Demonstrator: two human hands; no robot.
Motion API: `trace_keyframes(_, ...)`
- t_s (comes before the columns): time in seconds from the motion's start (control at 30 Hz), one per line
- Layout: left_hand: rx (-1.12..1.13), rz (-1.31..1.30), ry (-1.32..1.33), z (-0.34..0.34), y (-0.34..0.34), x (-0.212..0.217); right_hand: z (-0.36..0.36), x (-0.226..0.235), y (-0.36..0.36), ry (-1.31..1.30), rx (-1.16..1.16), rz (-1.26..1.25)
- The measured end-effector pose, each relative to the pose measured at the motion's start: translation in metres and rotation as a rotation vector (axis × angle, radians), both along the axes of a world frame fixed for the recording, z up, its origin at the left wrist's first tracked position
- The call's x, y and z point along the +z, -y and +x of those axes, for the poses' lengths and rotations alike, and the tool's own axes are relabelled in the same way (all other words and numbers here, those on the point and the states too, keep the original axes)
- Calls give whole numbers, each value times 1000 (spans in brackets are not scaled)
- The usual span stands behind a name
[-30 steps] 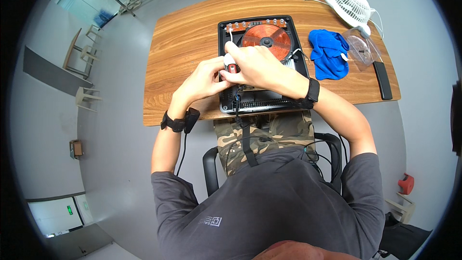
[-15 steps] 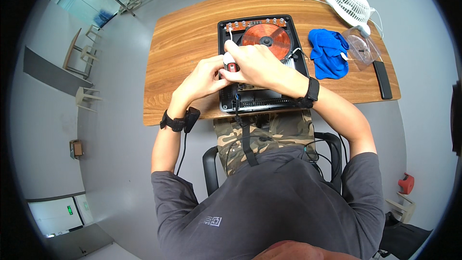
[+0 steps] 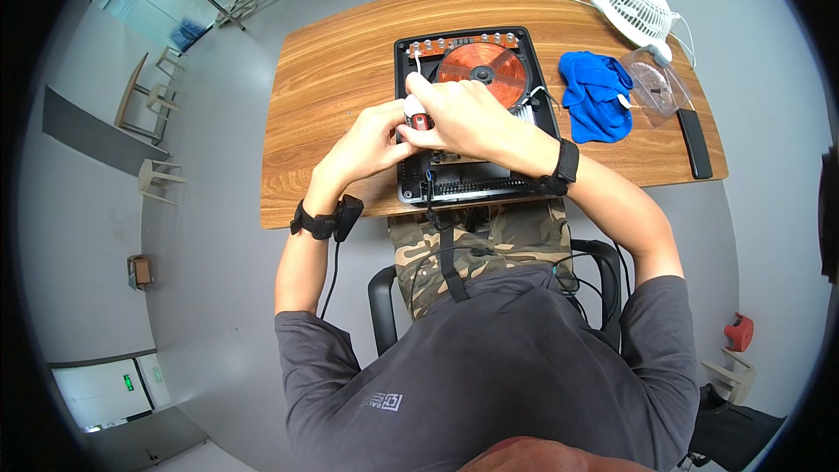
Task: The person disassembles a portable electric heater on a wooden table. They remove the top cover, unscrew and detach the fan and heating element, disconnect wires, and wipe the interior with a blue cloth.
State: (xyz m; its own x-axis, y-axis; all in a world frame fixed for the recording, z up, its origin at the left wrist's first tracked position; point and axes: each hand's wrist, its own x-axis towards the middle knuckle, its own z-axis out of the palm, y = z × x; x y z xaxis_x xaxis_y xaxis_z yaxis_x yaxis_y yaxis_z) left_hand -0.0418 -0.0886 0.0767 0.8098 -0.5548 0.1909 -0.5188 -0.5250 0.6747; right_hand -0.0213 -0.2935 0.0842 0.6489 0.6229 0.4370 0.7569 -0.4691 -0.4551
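An opened induction cooker lies on the wooden table in front of me, its black casing showing a round copper coil and a strip of small parts along the far edge. Over its left part, my right hand is closed round a white-and-red handled tool whose rounded end points up. My left hand is closed against the tool's left side, fingertips meeting those of the right. The tool's lower end and whatever it touches are hidden beneath my hands. A thin white wire runs down from the far-edge strip.
Right of the cooker lie a crumpled blue cloth, a clear plastic tray with small pieces and a black bar-shaped object. A white fan lies at the far right corner. Dark cables hang at the table's near edge.
The cooker and the tool appear a tiny bit further left. Both hands keep the same grip and place over the casing.
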Motion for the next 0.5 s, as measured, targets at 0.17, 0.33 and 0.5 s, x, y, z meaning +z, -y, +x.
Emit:
trace_keyframes(0.17,9,4,-27,2,1,-2,1,-4,0,13,0,6)
trace_keyframes(0.33,-30,6,41,3,-3,-7,0,-2,1,44,-2,8)
trace_keyframes(0.5,-26,-7,29,2,-1,-6,0,-3,1,24,1,8)
